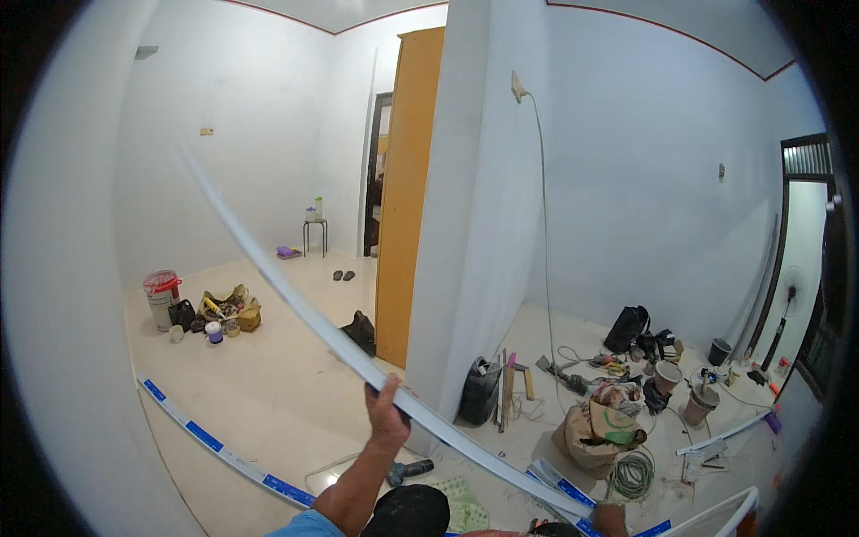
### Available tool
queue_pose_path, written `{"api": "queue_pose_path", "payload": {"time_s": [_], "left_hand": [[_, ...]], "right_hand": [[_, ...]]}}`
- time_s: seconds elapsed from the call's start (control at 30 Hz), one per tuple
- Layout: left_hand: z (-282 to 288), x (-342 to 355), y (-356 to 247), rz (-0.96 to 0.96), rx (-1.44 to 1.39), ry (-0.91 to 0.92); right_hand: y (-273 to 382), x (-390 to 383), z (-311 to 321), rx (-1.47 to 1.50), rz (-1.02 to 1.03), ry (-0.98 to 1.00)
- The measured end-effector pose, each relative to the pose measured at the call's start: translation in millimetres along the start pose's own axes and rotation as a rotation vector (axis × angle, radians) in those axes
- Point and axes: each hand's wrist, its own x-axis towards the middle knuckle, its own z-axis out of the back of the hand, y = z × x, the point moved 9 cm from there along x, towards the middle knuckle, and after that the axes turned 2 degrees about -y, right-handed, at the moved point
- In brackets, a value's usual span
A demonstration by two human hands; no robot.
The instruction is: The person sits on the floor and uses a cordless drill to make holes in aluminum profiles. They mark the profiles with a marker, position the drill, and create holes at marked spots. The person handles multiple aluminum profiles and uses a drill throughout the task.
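Observation:
A long white trim strip (309, 313) slants from the upper left down to the lower right across the view. My left hand (389, 413) grips it near the middle, fingers wrapped round its edge. By the strip's lower end, at the bottom edge of the view, is my right hand (611, 519); it is partly cut off and its fingers do not show clearly. Close to that end lie pieces with blue labels (573, 490). A dark teal power tool (412, 470) rests on the floor beside my left forearm.
Another blue-labelled strip (206, 436) lies along the left wall. A pillar (461, 197) and an orange-brown cabinet (409, 197) stand ahead. To the right are a paper sack (595, 438), a coiled green hose or cable (632, 474), buckets (701, 403) and a hanging cord (544, 224).

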Motion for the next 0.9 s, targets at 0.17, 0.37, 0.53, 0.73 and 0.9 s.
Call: {"api": "queue_pose_path", "payload": {"time_s": [0.17,0.37,0.53,0.73,0.9], "left_hand": [[-114.2,-34.1,28.8,-0.057,0.082,0.246],[-192.4,-87.3,17.0,-0.028,0.326,0.447],[-250.0,-129.6,56.6,0.044,0.332,0.656],[-300.0,-167.1,53.9,-0.054,0.48,0.821],[-392.4,-151.7,39.1,-0.128,0.494,0.872]], "right_hand": [[10.4,33.3,-59.4,0.112,0.214,-0.005],[109.7,8.6,173.1,0.539,0.307,-0.186],[112.8,-181.0,476.6,0.814,0.518,-1.003],[145.3,-236.3,615.5,1.271,1.002,-0.978],[114.7,-224.9,714.5,0.826,0.634,-1.317]]}}
